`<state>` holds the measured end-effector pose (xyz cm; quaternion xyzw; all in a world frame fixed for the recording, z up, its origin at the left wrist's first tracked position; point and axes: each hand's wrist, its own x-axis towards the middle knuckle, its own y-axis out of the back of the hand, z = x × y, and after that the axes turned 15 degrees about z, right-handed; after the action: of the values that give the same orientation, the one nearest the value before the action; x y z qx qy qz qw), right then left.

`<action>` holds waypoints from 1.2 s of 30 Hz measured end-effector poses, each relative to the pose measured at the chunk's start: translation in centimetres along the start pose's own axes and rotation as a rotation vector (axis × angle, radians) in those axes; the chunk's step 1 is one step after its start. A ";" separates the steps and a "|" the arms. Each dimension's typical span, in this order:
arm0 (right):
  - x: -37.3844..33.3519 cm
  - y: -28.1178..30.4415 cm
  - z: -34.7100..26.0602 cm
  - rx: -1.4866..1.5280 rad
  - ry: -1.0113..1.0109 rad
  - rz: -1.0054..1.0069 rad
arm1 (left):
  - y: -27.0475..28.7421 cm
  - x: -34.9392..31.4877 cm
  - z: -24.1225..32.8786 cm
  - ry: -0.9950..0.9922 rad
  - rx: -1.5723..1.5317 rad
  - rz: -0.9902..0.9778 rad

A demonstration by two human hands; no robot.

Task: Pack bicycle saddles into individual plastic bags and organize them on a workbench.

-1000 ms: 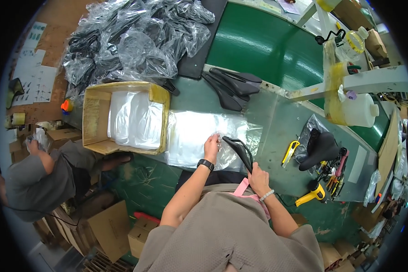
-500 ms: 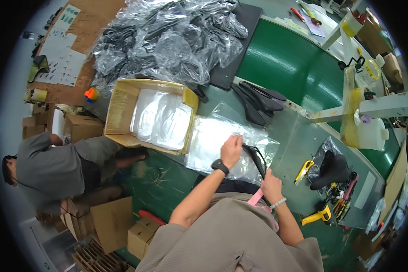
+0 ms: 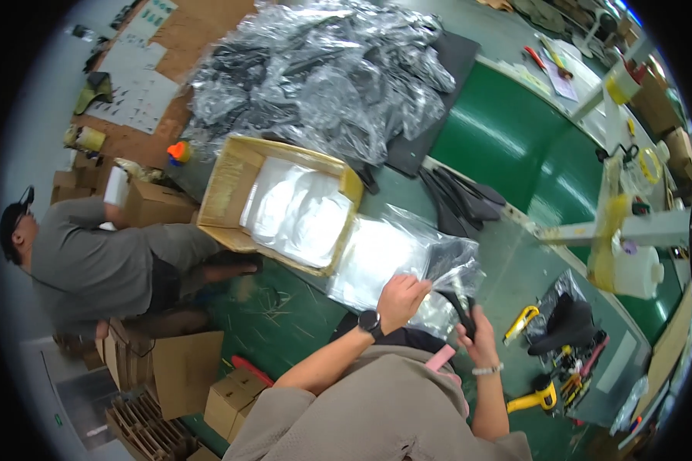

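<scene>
My left hand (image 3: pixel 404 300) is closed in a pinch on the edge of a clear plastic bag (image 3: pixel 438 278). In my right hand (image 3: pixel 480 338) is the narrow end of a black bicycle saddle (image 3: pixel 463 307), whose wider part appears to lie inside the bag. A stack of flat clear bags (image 3: pixel 373 257) lies on the table just beyond my left hand. Two bare black saddles (image 3: pixel 461 201) rest past the bag, side by side. An open cardboard box (image 3: pixel 231 184) with more clear bags (image 3: pixel 296 211) in it stands left of the stack.
Wrapped black saddles (image 3: pixel 323 84) form a large heap at the back. To my right are a yellow cutter knife (image 3: pixel 521 323), another black saddle (image 3: pixel 565 326), a yellow heat gun (image 3: pixel 534 396) and hand tools. A person (image 3: pixel 100 253) works at left near cardboard cartons (image 3: pixel 188 373).
The saddle's wide part has gone from bare, between my hands, to inside the bag. Both hands have moved slightly nearer to me in the picture, and the view has shifted.
</scene>
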<state>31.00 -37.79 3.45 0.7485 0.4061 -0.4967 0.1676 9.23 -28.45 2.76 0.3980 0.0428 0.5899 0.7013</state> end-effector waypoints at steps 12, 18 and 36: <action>-0.4 -12.2 0.8 -0.108 0.342 -0.039 | -1.4 0.2 -0.2 0.948 -0.516 0.443; 0.8 -11.6 -1.3 -0.517 0.622 -0.260 | 1.8 7.6 -4.7 1.144 -0.722 0.182; 22.0 -19.5 -7.3 -1.070 1.060 0.456 | -11.4 -6.4 -4.6 0.238 0.051 -0.426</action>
<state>24.23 -11.39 -9.66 0.7682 0.4521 0.2363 0.3868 13.95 -31.49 -9.95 0.3253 0.2230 0.4699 0.7897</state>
